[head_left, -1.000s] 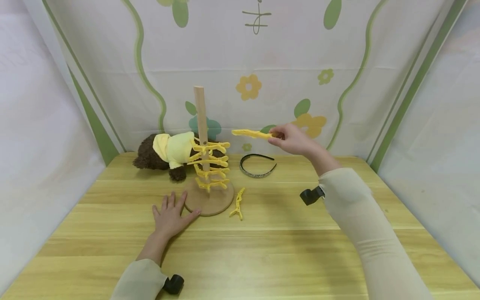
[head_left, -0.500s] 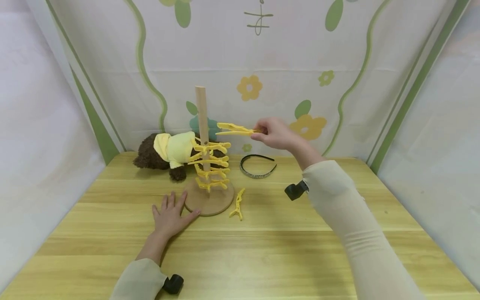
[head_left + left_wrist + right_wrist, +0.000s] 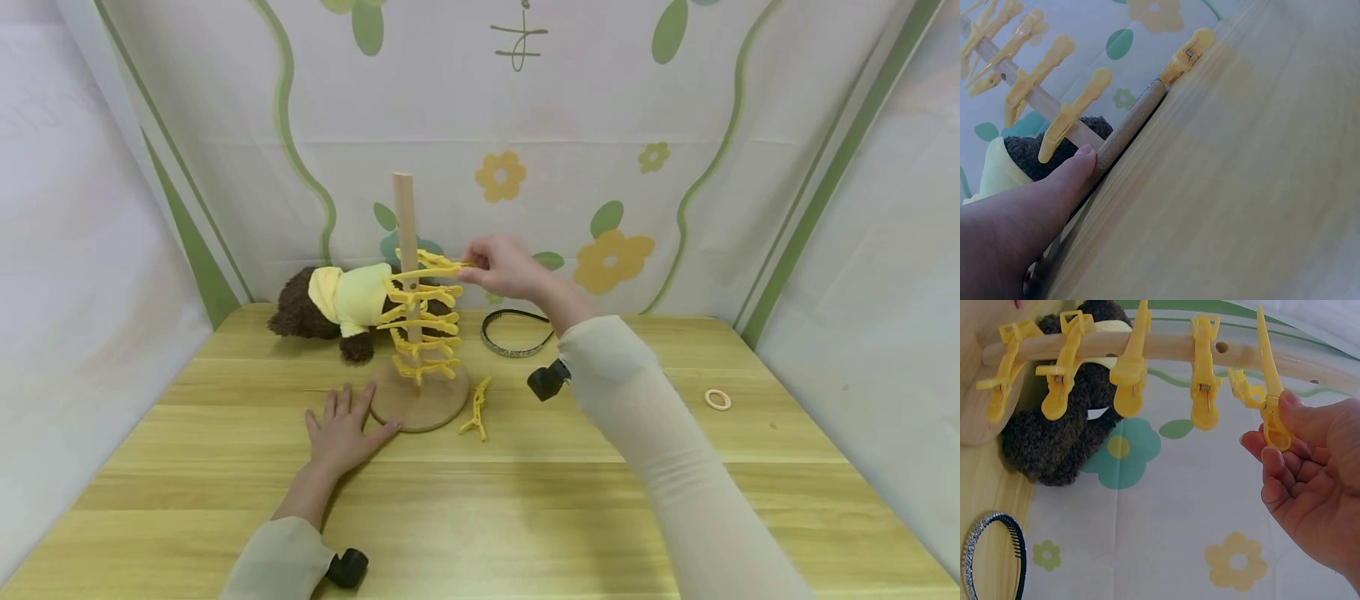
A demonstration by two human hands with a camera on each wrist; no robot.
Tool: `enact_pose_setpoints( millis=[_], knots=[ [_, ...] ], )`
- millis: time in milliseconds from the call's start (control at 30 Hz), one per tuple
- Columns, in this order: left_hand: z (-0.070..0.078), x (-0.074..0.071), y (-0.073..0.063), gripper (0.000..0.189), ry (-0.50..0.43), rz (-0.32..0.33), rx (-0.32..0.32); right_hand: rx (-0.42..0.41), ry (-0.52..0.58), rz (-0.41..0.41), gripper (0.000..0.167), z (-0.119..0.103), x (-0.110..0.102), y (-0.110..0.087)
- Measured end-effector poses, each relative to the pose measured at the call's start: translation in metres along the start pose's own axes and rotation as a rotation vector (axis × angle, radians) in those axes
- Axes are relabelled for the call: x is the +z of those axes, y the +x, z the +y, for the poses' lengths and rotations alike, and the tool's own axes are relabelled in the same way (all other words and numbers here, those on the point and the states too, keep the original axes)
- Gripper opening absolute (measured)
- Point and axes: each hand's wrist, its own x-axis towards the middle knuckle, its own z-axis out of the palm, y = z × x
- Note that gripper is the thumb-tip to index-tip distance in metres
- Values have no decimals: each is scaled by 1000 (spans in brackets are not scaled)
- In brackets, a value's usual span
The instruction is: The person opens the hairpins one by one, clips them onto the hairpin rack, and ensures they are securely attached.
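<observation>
A wooden post (image 3: 403, 212) rises from a round wooden base (image 3: 431, 408), with several yellow hair clips (image 3: 423, 327) clamped on it one above another. Above them my right hand (image 3: 504, 265) pinches another yellow hair clip (image 3: 1270, 394) by its handles. In the right wrist view that clip's jaws are spread, one on each side of the post. My left hand (image 3: 341, 433) lies with fingers spread at the base's left edge; its thumb (image 3: 1079, 165) touches the rim. A loose yellow hair clip (image 3: 476, 408) lies on the table right of the base.
Behind the post a brown plush toy (image 3: 352, 304) in a yellow top lies on its side. A black headband (image 3: 513, 346) with a glittery band rests at the back, and a small pale ring (image 3: 717, 400) on the right. A printed cloth (image 3: 570, 108) hangs behind the table.
My right hand has moved left with the hair clip, from right of the post up to it, and the clip's jaws have opened. The left hand has stayed put. The ring has come into sight.
</observation>
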Motion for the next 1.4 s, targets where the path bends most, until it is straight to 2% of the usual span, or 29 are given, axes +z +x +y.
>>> enact_pose_setpoints(
  millis=[300, 700, 1167, 1400],
  knots=[
    [0, 1, 0, 87, -3, -2, 3, 10, 17, 1, 19, -7, 8, 9],
    [1, 0, 1, 86, -7, -7, 3, 28, 20, -8, 21, -13, 7, 13],
    [1, -1, 1, 87, -1, 0, 3, 57, 78, -53, 33, -17, 5, 10],
    [0, 0, 1, 87, 3, -2, -1, 82, 128, -22, 41, -10, -1, 5]
  ],
)
